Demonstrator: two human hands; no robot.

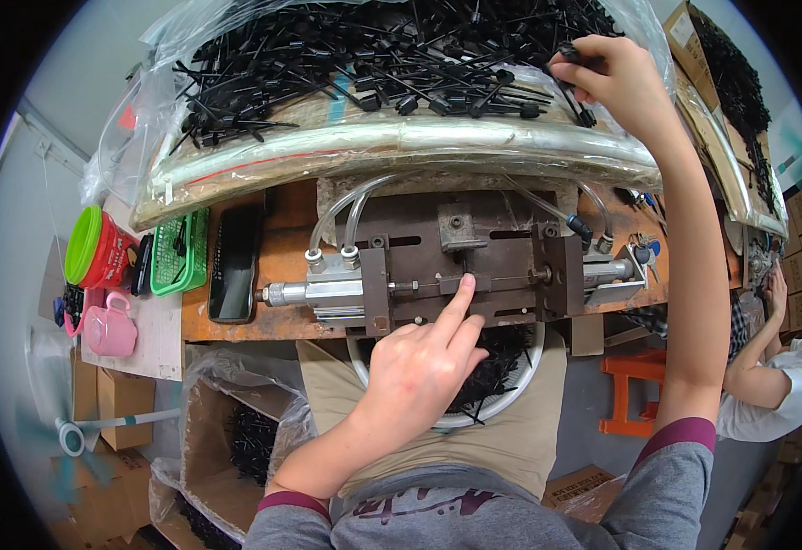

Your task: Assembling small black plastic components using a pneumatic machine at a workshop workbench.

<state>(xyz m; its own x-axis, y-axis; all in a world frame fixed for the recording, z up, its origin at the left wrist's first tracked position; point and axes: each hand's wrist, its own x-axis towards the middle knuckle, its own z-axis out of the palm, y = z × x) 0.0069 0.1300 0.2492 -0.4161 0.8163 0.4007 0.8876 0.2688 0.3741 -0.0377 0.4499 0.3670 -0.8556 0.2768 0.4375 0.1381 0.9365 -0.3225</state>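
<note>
My right hand [613,81] is over the near right part of a heap of black plastic pieces [419,60], each with a thin stem and a thicker head. Its fingers pinch one such black stemmed piece [577,92]. My left hand [419,362] holds nothing; its index finger stretches forward and its tip touches the small dark block [479,285] at the middle of a brown metal fixture [410,234]. A metal bracket [459,229] with a bolt stands just beyond that fingertip. Metal air cylinders [335,291] with clear hoses flank the fixture.
A plastic-wrapped tray rim [401,137] runs behind the fixture. To the left are a phone [235,261], green basket [194,252], red tub [103,247] and pink cup [112,325]. A white-rimmed basin [534,367] sits at my lap. Another person [772,390] works at far right.
</note>
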